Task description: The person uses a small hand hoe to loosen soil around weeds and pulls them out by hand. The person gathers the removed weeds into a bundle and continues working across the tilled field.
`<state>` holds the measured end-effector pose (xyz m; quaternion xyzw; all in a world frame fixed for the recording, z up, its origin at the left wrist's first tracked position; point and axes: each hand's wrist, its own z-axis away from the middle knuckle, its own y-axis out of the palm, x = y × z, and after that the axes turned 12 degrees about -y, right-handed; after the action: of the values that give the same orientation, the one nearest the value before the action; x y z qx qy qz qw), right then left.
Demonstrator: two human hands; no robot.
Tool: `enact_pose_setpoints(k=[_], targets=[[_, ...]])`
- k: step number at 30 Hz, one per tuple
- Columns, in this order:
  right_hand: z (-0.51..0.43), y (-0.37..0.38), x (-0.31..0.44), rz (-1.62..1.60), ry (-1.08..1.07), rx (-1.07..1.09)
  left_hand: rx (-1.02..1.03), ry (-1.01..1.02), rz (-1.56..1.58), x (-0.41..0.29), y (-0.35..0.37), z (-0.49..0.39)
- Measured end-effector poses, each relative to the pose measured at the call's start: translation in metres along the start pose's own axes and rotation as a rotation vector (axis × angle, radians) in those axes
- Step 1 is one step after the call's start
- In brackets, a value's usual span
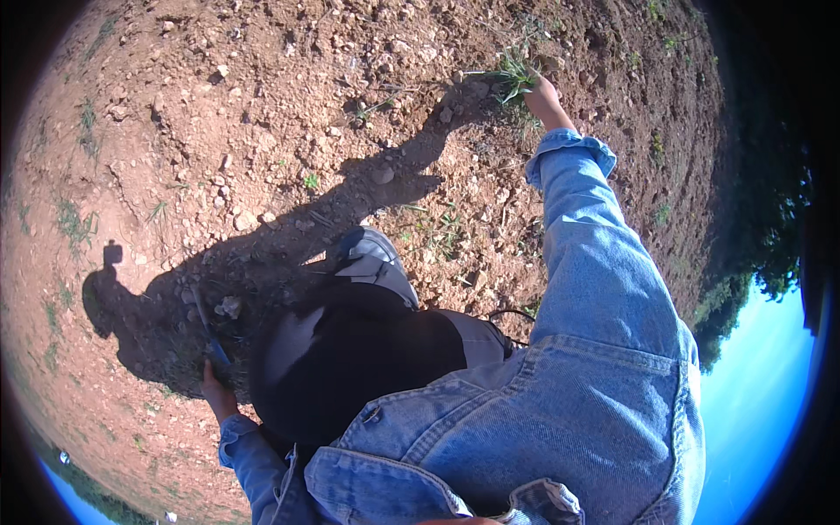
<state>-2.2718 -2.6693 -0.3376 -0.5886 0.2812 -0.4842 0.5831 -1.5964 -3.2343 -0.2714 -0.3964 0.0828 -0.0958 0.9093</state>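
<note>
My right hand [545, 100], at the end of a rolled denim sleeve, closes around a tuft of green grass [514, 77] at the upper right, low over the soil. Its fingers are partly hidden by the blades. My left hand [219, 394] is at the lower left, in my own shadow, around the near end of a long narrow tool [202, 315] with a bluish part by the hand. The tool's far end points up the picture over shaded ground, and shade blurs its exact kind. Between the hands are my bent legs in dark and grey cloth and a grey shoe [374, 248].
Dry reddish soil [262, 118] with clods and stones spreads all round. Small weeds [446, 230] grow beside the shoe, and more grass [75, 223] stands at the far left. A pale stone [230, 306] lies near the tool. Dark trees [755, 230] and sky show at the right.
</note>
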Motion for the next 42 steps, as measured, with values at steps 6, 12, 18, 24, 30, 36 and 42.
enact_pose_setpoints(k=[6,12,18,24,30,36,42], targets=[[0.024,0.044,0.036,0.393,0.137,-0.125,0.009,-0.309,0.458,-0.005,0.001,-0.001],[0.008,0.020,0.048,0.489,0.232,0.134,-0.113,-0.008,-0.053,0.025,0.012,-0.008],[-0.016,0.029,0.047,0.686,0.123,0.325,0.096,-0.392,1.166,0.019,0.016,-0.015],[-0.030,0.033,0.049,0.742,0.115,0.558,0.110,-0.447,1.210,0.014,0.012,-0.002],[-0.038,0.021,0.052,0.752,0.120,0.703,-0.045,-0.300,0.558,0.022,0.018,-0.004],[-0.025,0.017,0.030,0.604,0.153,0.522,0.060,-0.466,1.140,0.001,0.012,-0.002],[-0.002,0.005,0.032,0.396,0.152,0.447,-0.004,-0.416,0.961,-0.013,0.009,0.001]])
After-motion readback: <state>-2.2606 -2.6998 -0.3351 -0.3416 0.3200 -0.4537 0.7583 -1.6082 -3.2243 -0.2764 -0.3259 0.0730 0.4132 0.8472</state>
